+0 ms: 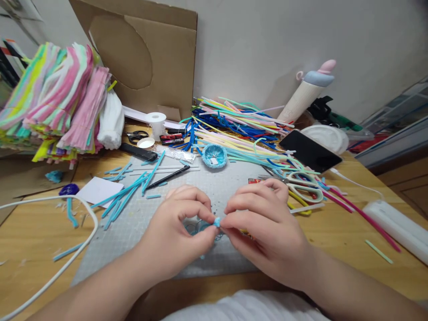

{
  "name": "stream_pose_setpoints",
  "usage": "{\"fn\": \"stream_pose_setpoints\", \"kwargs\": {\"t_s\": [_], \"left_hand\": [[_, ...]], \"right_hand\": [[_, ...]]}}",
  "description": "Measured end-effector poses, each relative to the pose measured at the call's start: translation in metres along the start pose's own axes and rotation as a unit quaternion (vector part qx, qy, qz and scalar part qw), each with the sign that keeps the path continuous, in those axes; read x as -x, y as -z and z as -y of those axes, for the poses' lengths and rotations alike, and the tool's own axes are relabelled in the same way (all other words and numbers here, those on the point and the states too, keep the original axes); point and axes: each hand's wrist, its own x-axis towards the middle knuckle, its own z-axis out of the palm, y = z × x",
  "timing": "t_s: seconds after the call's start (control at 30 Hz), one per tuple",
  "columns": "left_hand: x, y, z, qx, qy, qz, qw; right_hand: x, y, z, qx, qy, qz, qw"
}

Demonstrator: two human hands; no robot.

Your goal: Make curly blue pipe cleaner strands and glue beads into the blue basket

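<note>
Over the grey cutting mat (110,254), a small light-blue fuzzy piece (217,222), apparently pipe cleaner, is pinched between my two hands. My left hand (183,227) grips it with thumb and forefinger. From the other side, the fingertips of my right hand (267,227) close on it too. Its exact shape is mostly hidden by my fingers. Thin wire loops and more blue bits lie below, partly covered by the hands. Beyond them sits a round blue fuzzy cup shape (214,157). Cut blue pipe cleaners (123,198) lie to the left, near a black pen (167,177).
Bundles of colored pipe cleaners (60,98) stand at left before a cardboard sheet (174,58). Loose pipe cleaners (240,133) spread along the wall. Scissors (306,183), a black phone (310,150) and a white power strip (397,227) lie right. A white cable (95,223) curves at left.
</note>
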Motion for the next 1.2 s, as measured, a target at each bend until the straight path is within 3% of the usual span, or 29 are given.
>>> {"fn": "stream_pose_setpoints", "kwargs": {"t_s": [0.33, 0.63, 0.87, 1.2], "left_hand": [[-0.0013, -0.0009, 0.0002, 0.088, 0.066, 0.042, 0.993], [0.0004, -0.0056, 0.0094, 0.16, 0.076, 0.044, 0.983], [-0.0001, -0.0012, 0.0079, 0.154, 0.054, 0.03, 0.986], [-0.0004, -0.0009, 0.0049, 0.145, 0.052, 0.03, 0.988]], "right_hand": [[0.0009, 0.0016, -0.005, 0.036, 0.027, 0.036, 0.998], [0.0019, -0.0053, -0.0011, 0.1, 0.064, -0.061, 0.991], [0.0027, -0.0056, -0.0012, 0.04, 0.013, -0.062, 0.997], [0.0007, -0.0025, -0.0006, 0.006, 0.036, -0.042, 0.998]]}}
